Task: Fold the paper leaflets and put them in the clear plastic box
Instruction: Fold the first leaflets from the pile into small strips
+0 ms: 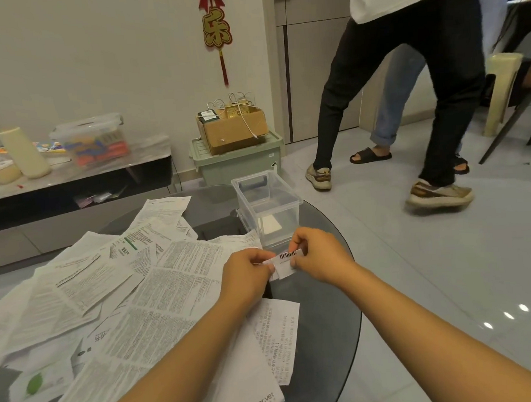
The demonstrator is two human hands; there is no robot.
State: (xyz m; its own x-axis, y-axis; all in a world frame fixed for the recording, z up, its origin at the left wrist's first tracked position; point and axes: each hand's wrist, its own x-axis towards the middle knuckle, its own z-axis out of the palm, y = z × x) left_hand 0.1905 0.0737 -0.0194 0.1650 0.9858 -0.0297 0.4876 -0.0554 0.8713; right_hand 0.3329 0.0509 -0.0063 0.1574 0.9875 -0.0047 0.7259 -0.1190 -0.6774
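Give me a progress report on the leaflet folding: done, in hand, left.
Done: one folded white piece seems to lie at the bottom of the clear plastic box. In hand: the left hand and right hand pinch a small folded leaflet with a barcode, just in front of the box. Left: a large spread of unfolded leaflets covers the dark round table. Most of the job remains.

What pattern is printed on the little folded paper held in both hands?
A black barcode on white, along the top edge of the folded leaflet, pinched by the left hand and right hand. Head view.
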